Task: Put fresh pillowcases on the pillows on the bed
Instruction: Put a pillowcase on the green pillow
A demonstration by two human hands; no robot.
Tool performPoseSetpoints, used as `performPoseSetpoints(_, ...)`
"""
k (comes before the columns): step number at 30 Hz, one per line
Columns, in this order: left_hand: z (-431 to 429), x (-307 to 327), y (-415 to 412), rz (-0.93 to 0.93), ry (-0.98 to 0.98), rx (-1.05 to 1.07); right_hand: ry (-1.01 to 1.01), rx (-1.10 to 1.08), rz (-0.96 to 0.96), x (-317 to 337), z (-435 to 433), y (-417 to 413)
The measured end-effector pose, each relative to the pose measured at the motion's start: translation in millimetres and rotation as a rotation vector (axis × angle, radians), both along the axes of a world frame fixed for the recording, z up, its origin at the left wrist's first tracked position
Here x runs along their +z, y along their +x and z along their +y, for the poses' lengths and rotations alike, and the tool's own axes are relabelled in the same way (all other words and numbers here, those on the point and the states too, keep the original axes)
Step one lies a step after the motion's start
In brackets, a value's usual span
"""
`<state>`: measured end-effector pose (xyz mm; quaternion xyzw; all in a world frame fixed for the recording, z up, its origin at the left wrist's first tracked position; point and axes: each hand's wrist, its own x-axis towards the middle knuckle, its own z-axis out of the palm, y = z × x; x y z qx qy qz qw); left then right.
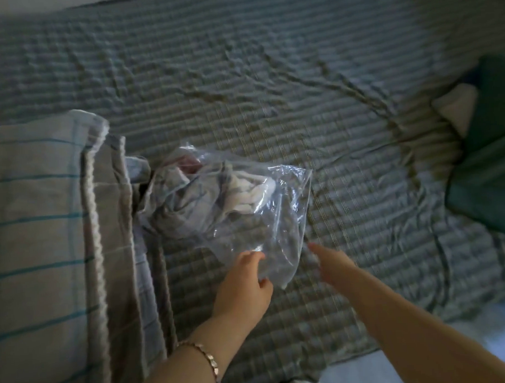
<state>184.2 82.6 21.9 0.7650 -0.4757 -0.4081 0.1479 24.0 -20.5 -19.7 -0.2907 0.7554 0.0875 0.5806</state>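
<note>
Evidently to open it, left hand (243,281) fingers pinch the near edge of the clear plastic bag (276,233); bundled striped pillowcase fabric (188,200) sits inside, beyond them, on the quilted bed (269,74). Right hand (332,263) fingers extend, empty.

Dim bedroom, a rumpled bed (182,64) filling the view.
A wrinkled, ribbed grey-green cover (346,172) lay spread across the mattress in low, bluish light, its creases running diagonally toward the right. A bright white strip of wall (35,4) showed past the far left corner, and pale floor (471,335) appeared beyond the near edge at lower right.
</note>
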Motion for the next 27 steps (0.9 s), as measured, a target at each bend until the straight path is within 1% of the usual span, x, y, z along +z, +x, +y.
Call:
performPoseSetpoints(3, -21.0, -22.8, -15.8, -0.005, -0.069, 0.025, 0.039, -0.086, -0.261, -15.0, -12.2, 11.9)
performPoseSetpoints(5, -31.2, -35.5, -22.9, -0.004, -0.029, 0.015, 0.177, -0.366, -0.403, -20.6, -15.8, 18.8)
performPoseSetpoints(6, -36.4, -39.2, -25.0, -0.009, 0.011, 0.003, 0.207, -0.448, -0.464, -19.4, -16.5, 21.7)
performPoseSetpoints(7, -41.6, -41.9, -27.8, -0.021, 0.056, -0.016, 0.198, -0.456, -0.508, -16.7, -18.4, 24.7)
performPoseSetpoints(8, -46.8, -42.6, -30.1, -0.027, 0.094, -0.031, 0.157, -0.410, -0.544, -9.7, -20.6, 28.5)
performPoseSetpoints(9, -51.6, -43.3, -31.9, -0.007, 0.100, -0.014, 0.061, -0.263, -0.567, 1.8, -22.2, 32.0)
performPoseSetpoints(11, -63.8, -38.6, -32.6, 0.045, 0.017, 0.170, -0.158, 0.048, -0.648, 28.4, -27.2, 37.4)
performPoseSetpoints(13, -76.2, -26.6, -23.9, -0.012, -0.123, 0.364, -0.273, 0.234, -0.747, 50.6, -39.0, 41.5)
performPoseSetpoints(14, -81.7, -18.6, -16.2, -0.054, -0.155, 0.433, -0.334, 0.295, -0.747, 56.7, -46.6, 43.0)
performPoseSetpoints(15, -86.4, -10.8, -7.3, -0.036, -0.170, 0.525, -0.404, 0.346, -0.705, 57.7, -55.2, 42.8)
performPoseSetpoints(16, -91.6, -2.1, 4.0, 0.020, -0.163, 0.641, -0.459, 0.399, -0.627, 53.5, -64.8, 44.9)
performPoseSetpoints(18, -98.8, 17.8, 23.8, 0.153, -0.199, 0.825, -0.505, 0.623, -0.413, 34.9, -80.5, 54.4)
performPoseSetpoints(20, -101.5, 37.0, 35.1, 0.177, -0.266, 0.841, -0.506, 0.919, -0.244, 5.7, -89.4, 70.2)
performPoseSetpoints(22, -101.6, 49.1, 43.7, 0.167, -0.314, 0.806, -0.477, 1.136, -0.113, -22.4, -93.4, 94.1)
performPoseSetpoints(25, -95.5, 52.9, 48.1, 0.262, -0.381, 0.773, -0.432, 1.262, 0.080, -47.6, -95.2, 116.5)
performPoseSetpoints(27, -92.2, 51.3, 52.2, 0.350, -0.447, 0.776, -0.549, 1.321, 0.211, -58.4, -94.7, 117.8)
